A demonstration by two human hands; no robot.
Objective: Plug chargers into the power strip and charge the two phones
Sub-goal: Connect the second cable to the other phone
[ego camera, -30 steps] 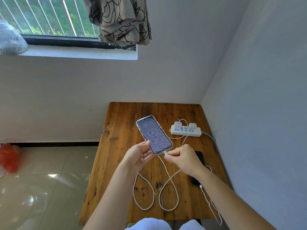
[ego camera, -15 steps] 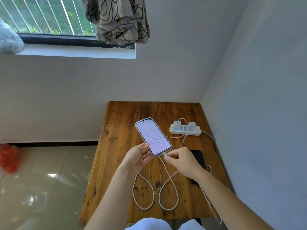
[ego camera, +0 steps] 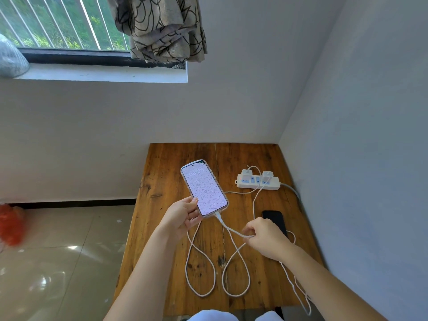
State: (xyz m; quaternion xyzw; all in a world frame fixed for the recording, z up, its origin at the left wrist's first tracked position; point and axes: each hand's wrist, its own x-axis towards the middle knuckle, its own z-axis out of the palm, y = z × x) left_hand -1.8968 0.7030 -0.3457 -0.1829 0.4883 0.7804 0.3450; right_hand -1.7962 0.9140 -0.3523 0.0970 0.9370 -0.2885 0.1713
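My left hand [ego camera: 183, 217] holds a phone with a lit pink screen [ego camera: 203, 187] by its lower end, above the wooden table [ego camera: 162, 228]. A white cable [ego camera: 231, 232] is plugged into the phone's bottom and runs through the pinched fingers of my right hand [ego camera: 264, 237]. A black phone [ego camera: 274, 220] lies face up on the table, partly behind that hand, and its cable trails off the front right edge. The white power strip [ego camera: 258, 181] lies at the back right with two white chargers [ego camera: 267, 174] plugged in.
The table fills a corner, with walls behind it and on its right. The cable slack [ego camera: 201, 269] makes two loops on the near half. A tiled floor [ego camera: 58, 262] and an orange bag [ego camera: 9, 224] are on the left. A window and a curtain [ego camera: 159, 28] are above.
My right hand has let go of the plug at the phone's bottom and slid back and right along the cable. The phone stays lit in my left hand and now shows a clock.
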